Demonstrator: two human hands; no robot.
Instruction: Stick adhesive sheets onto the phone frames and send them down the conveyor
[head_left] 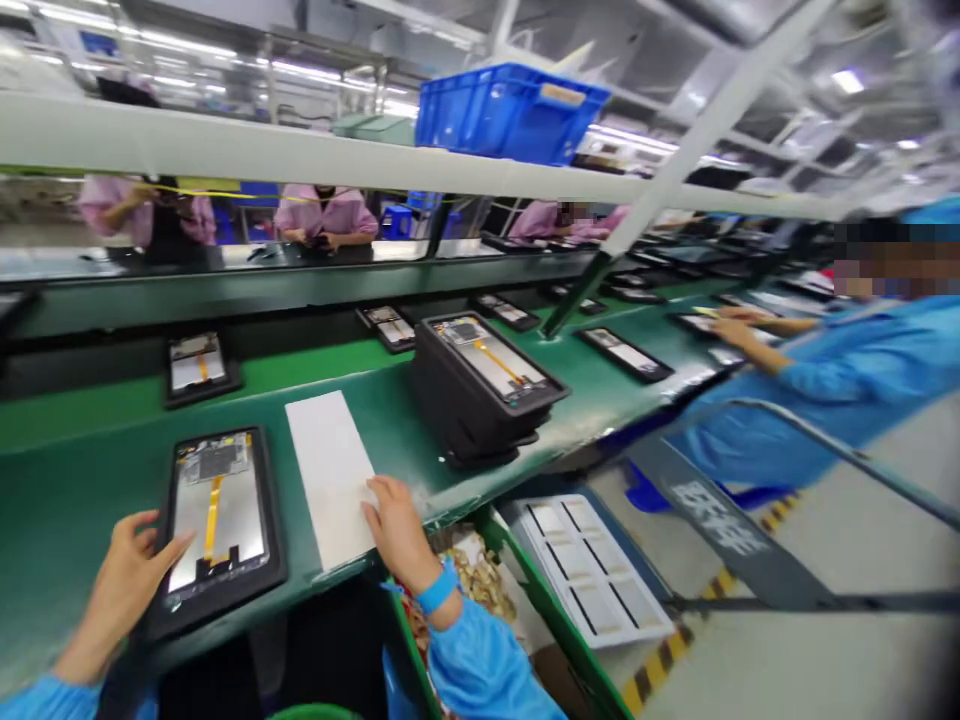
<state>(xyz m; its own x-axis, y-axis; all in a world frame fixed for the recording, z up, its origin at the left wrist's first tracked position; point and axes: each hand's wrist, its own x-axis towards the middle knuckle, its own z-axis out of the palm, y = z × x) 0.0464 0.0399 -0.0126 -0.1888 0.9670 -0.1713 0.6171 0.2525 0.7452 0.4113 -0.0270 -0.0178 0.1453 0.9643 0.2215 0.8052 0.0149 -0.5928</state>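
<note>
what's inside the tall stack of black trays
In the top tray lies an opened device with an orange ribbon along its silver panel. What the lower trays hold is hidden by those stacked above.

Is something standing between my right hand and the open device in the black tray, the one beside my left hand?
Yes: the white strip lies flat on the green bench between the right hand and that open device. Nothing visible stands upright there.

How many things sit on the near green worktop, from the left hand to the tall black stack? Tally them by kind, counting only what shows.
Open tablets: 2 (one topping the stack)
Black stack: 1
White strip: 1
Total: 4
</note>
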